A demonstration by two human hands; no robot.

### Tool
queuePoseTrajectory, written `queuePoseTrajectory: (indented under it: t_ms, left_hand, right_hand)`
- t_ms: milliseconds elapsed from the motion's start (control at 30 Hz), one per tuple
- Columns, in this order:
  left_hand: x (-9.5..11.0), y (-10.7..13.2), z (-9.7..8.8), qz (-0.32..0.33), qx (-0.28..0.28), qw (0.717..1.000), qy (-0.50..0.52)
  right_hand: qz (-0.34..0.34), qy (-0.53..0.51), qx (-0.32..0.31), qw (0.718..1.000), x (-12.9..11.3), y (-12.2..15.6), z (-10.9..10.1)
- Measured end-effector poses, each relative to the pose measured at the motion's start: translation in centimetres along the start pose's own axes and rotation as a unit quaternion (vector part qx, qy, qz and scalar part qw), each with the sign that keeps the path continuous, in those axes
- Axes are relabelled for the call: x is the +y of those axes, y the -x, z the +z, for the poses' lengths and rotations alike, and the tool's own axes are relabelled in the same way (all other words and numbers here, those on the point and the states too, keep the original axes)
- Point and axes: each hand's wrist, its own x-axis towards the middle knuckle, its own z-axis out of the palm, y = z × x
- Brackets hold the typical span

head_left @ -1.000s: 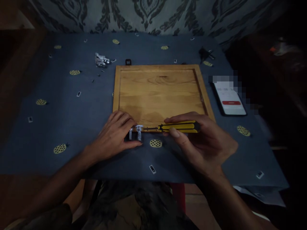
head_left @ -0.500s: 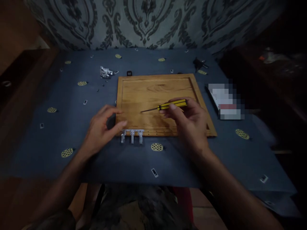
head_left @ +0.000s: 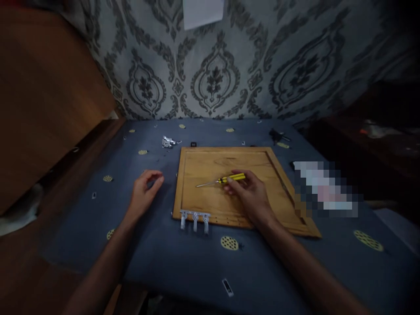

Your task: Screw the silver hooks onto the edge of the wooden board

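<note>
My right hand holds a screwdriver with a yellow and black handle, its thin shaft pointing left above a framed wooden panel. Left of the panel, over the cloth, my left hand has its thumb and forefinger tips close together; anything between them is too small to make out. On the panel's near left edge sits a metal piece with three prongs jutting over the edge toward me. A row of small holes runs along that edge to its right.
Shiny metal parts and a small black square item lie behind the panel. A dark tool-like object rests at the back right. A blurred-out object lies right of the panel. Patterned blue cloth covers the table.
The view has tilted up, showing more of the patterned backdrop. My left hand has drawn away from the panel to the left, thumb and forefinger closing. The screwdriver stays in my right hand.
</note>
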Motion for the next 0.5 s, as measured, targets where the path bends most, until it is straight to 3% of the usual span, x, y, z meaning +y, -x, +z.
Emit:
queuePoseTrajectory:
  t_ms: [333, 500]
  left_hand:
    - [-3.3, 0.0, 1.0, -0.019, -0.061, 0.997, -0.042]
    - [-4.6, -1.6, 1.1, -0.03, -0.087, 0.994, -0.059]
  right_hand:
    - [-0.052, 0.056, 0.02, 0.997, 0.9, -0.6, -1.8]
    - [-0.083, 0.102, 0.008, 0.991, 1.7, -1.4, -2.8]
